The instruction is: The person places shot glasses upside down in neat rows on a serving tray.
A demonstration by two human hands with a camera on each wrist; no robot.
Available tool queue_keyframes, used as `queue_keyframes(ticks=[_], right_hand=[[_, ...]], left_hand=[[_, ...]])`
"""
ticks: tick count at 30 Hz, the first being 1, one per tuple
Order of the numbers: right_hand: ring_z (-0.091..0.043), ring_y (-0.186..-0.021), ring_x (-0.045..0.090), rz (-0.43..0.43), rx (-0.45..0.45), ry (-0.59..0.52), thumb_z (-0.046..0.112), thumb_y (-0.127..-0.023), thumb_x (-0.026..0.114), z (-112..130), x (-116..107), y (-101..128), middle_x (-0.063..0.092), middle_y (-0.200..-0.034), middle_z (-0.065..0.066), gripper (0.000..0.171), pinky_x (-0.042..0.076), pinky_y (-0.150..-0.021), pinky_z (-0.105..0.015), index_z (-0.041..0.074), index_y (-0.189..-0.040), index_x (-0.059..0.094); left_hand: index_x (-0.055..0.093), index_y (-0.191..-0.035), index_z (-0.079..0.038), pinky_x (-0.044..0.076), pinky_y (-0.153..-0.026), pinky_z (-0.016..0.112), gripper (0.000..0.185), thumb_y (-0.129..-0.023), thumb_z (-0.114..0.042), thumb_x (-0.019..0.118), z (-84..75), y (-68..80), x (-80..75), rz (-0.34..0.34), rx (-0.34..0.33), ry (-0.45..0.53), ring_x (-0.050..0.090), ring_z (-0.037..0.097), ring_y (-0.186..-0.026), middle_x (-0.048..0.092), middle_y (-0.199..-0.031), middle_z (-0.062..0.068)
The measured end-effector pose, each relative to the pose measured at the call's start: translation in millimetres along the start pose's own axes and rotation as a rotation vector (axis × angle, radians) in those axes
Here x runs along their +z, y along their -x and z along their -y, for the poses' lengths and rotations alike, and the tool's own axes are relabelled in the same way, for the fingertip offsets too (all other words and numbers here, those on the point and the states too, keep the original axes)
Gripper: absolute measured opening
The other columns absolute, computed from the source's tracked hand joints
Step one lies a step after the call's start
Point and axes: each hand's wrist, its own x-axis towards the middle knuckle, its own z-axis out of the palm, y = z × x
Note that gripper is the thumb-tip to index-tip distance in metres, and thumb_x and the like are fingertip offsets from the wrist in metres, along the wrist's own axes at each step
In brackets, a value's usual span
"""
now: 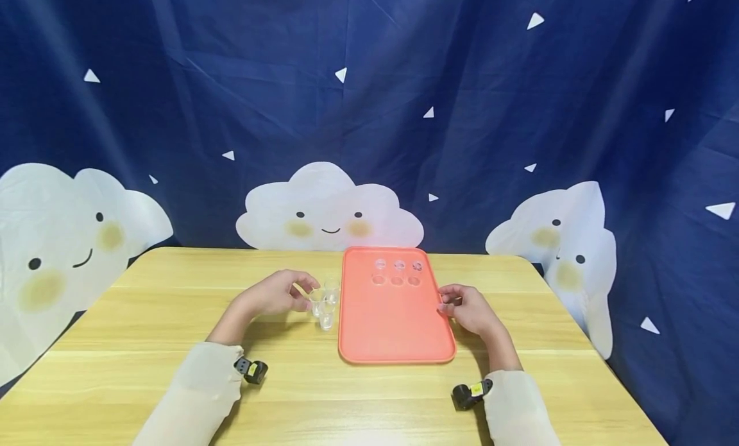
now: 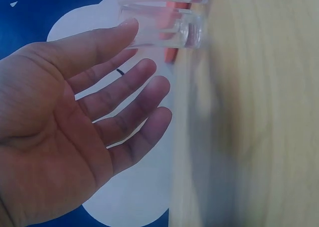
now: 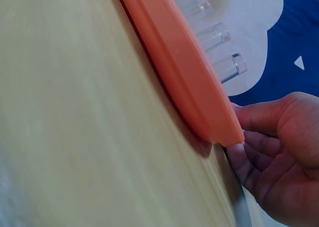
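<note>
My left hand [image 1: 283, 292] is beside a small clear shot glass [image 1: 317, 301], fingers loosely bent and apart. In the left wrist view the thumb tip overlaps the rim of that shot glass [image 2: 164, 30], and the palm is bare. Two more shot glasses stand close by, one behind [image 1: 331, 285] and one in front [image 1: 326, 320]. My right hand [image 1: 469, 309] grips the right edge of the coral-pink tray [image 1: 398, 324]. In the right wrist view its thumb lies at the rim of the tray [image 3: 184, 72], with the other fingers curled below.
Three clear shot glasses stand in a row on the far part of the tray, among them the right one [image 1: 416, 273]. The tray lies on a light wooden table [image 1: 277, 388]. Behind the table hangs a dark blue curtain [image 1: 288, 112] with cloud prints.
</note>
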Motion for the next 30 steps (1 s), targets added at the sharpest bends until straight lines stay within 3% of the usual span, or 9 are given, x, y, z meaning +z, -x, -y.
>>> queue_keyframes(ticks=[10, 30], right_hand=[[-0.024, -0.09, 0.06, -0.002, -0.002, -0.006, -0.001, -0.093, 0.069, -1, 1, -1, 0.066, -0.104, -0.013, 0.034, 0.052, -0.072, -0.029, -0.005, -0.126, 0.064], [-0.024, -0.09, 0.059, -0.002, 0.0, -0.001, 0.0, -0.093, 0.068, -4, 0, -2, 0.066, -0.104, -0.011, 0.035, 0.051, -0.072, -0.031, -0.003, -0.128, 0.063]], left_hand=[[0.069, -0.116, -0.004, 0.056, -0.086, 0.038, 0.033, -0.085, -0.005, 0.079, 5.8, -3.7, 8.6, 0.012, 0.016, 0.026, 0.07, 0.018, -0.093, 0.068, -0.103, 0.005], [0.07, -0.113, -0.006, 0.054, -0.086, 0.036, 0.028, -0.087, -0.008, 0.078, 13.2, -7.0, 13.9, 0.032, 0.037, 0.066, 0.067, 0.017, -0.095, 0.069, -0.108, 0.003]])
